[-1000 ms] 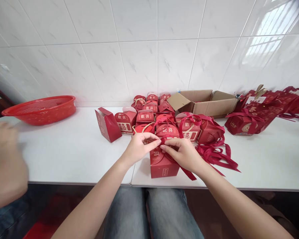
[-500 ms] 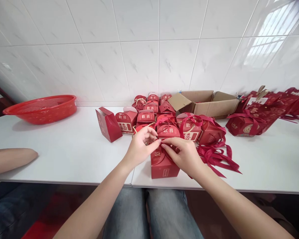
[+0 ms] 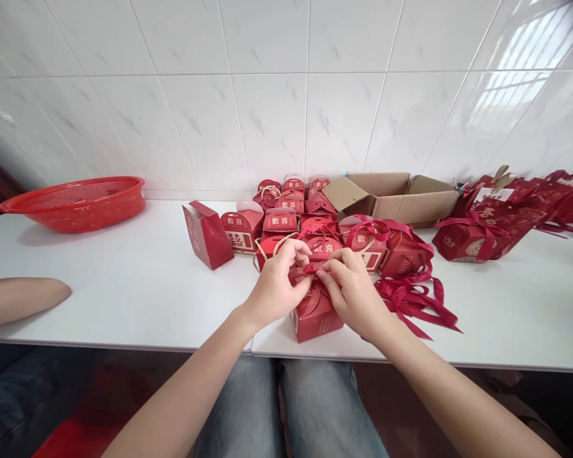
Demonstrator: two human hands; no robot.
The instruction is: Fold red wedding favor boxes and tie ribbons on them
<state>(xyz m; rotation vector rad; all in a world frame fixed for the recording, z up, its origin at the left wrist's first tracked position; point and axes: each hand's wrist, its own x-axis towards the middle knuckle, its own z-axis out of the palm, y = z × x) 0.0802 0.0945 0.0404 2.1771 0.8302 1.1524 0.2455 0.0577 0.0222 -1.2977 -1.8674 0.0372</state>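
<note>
A small red gift box (image 3: 319,318) with gold print stands near the table's front edge, turned a little. Over its top, a dark red ribbon (image 3: 311,268) is pinched between my two hands. My left hand (image 3: 284,280) has its thumb and fingers curled onto the ribbon from the left. From the right, my right hand (image 3: 351,286) grips it with thumb and index finger pressed together. The fingers hide part of the box top. Loose red ribbons (image 3: 417,302) lie on the table just right of my right hand.
Several red gift boxes (image 3: 280,221) are grouped behind my hands, some with gold cord handles. A cardboard carton (image 3: 410,207) and red bags (image 3: 510,219) stand to the right. A red plastic basket (image 3: 95,213) is at left, and another person's arm (image 3: 23,300) rests below it.
The small box has turned slightly under my hands. More of the ribbon shows between my fingers, and my right hand has shifted a little. The view has also moved slightly.
</note>
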